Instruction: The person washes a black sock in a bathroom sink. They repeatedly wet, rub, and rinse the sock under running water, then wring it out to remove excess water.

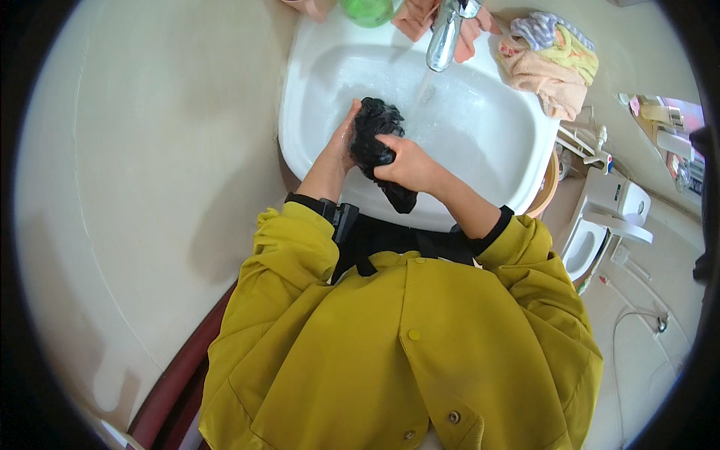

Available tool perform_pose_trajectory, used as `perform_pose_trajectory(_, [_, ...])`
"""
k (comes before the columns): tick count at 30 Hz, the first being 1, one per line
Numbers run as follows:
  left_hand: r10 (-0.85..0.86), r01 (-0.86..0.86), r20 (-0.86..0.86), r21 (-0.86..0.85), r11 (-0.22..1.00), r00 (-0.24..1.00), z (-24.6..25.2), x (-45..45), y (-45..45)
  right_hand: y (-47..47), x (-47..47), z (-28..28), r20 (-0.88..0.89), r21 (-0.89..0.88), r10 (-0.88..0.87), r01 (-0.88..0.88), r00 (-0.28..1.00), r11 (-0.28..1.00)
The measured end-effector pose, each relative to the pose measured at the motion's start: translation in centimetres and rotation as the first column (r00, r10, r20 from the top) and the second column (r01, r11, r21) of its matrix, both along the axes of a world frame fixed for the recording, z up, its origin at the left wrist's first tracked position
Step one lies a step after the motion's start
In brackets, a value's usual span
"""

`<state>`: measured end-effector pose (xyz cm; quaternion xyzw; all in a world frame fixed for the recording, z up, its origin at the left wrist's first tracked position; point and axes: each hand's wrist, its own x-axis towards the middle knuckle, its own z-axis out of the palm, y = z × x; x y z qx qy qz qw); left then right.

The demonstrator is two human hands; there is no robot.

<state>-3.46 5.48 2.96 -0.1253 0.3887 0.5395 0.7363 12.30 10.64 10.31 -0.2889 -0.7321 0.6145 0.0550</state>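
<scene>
A wet black cloth (pixel 378 132), bunched up, is held over the left part of a white washbasin (pixel 495 163). My left hand (pixel 345 138) grips it from the left side, thumb up along its edge, the other fingers hidden behind it. From the right, my right hand (pixel 409 163) clasps its middle and lower part, and a loose end hangs below toward the basin's front rim. Water (pixel 421 93) runs from the chrome faucet (pixel 444 48) into the basin, to the right of the cloth.
Folded towels (pixel 548 67) lie on the basin's back right corner. Behind the faucet are a salmon-coloured cloth (pixel 415 19) and a green container (pixel 368 10). A wall (pixel 169 112) stands close on the left. On the right are a toilet (pixel 585 247) and an orange tub (pixel 547 185).
</scene>
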Motion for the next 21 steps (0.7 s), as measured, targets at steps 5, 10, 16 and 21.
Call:
perform_pose_trajectory(5, [0.039, -0.039, -0.051, -0.013, 0.999, 0.998, -0.5, 0.2, -0.7, 1.7, 0.5, -1.3, 0.186, -0.075, -0.032, 0.047, 0.982, 0.996])
perform_pose_trajectory(10, [0.001, -0.049, -0.271, -0.173, 0.984, 0.963, 1.1, 1.6, -0.7, 5.8, 4.0, -7.0, 0.476, 0.148, -0.299, 0.260, 0.827, 0.954])
perform_pose_trajectory(16, [-0.488, 0.152, -0.791, -0.467, 0.871, 0.368, 1.4, 1.9, -1.6, 5.2, 6.1, -8.0, 0.659, 0.504, -0.465, 0.112, 0.591, 0.856])
perform_pose_trajectory(21, [-0.515, 0.464, -0.766, -0.643, 0.609, -0.384, 0.0, 2.5, -2.1, 2.2, 4.2, -8.5, 0.696, 0.458, -0.134, -0.292, 0.706, 0.840])
